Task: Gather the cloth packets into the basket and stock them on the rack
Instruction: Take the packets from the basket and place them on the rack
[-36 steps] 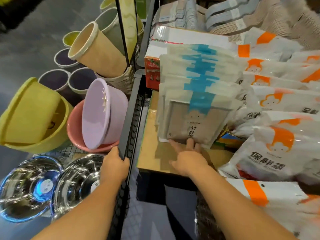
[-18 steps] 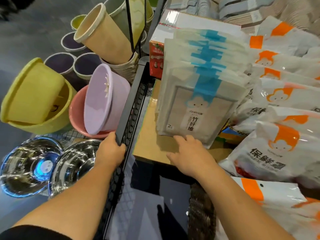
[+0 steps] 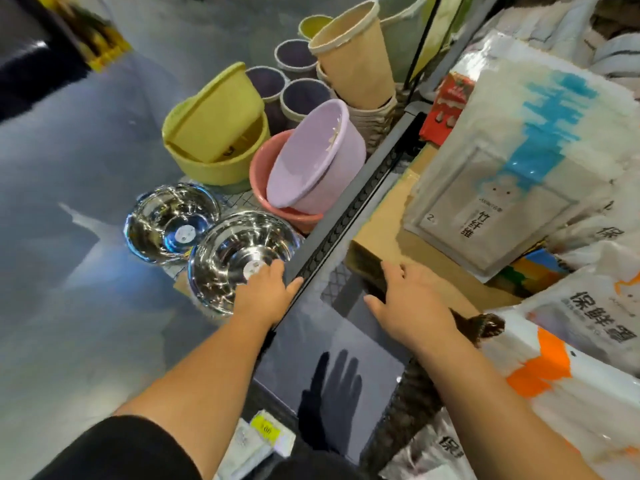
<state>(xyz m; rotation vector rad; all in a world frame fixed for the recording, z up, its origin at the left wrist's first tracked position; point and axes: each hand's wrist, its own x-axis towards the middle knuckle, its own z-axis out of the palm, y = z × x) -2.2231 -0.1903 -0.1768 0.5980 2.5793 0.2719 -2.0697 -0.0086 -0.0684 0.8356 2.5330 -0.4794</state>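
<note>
A stack of white cloth packets point(image 3: 502, 188) with blue stripes stands upright on a cardboard sheet point(image 3: 381, 237) on the rack. The rack's black edge rail point(image 3: 349, 216) runs diagonally past them. My right hand point(image 3: 412, 303) lies below the packets, apart from them, with its fingers curled over the rim of a dark woven basket point(image 3: 485, 323). My left hand point(image 3: 266, 292) rests beside the lower end of the rail. Its thumb touches the rail and its fingers are relaxed, holding nothing.
White bags with orange marks point(image 3: 588, 306) fill the right side. Left of the rail sit two steel bowls point(image 3: 239, 258), a lilac basin in a pink one point(image 3: 311, 161), yellow tubs point(image 3: 214, 133) and stacked cups point(image 3: 349, 53). A red box point(image 3: 446, 109) stands behind the packets.
My right hand has drawn back from the front cloth packet down onto the basket's rim. My left hand has loosened its grip on the rail. The view has swung left and down.
</note>
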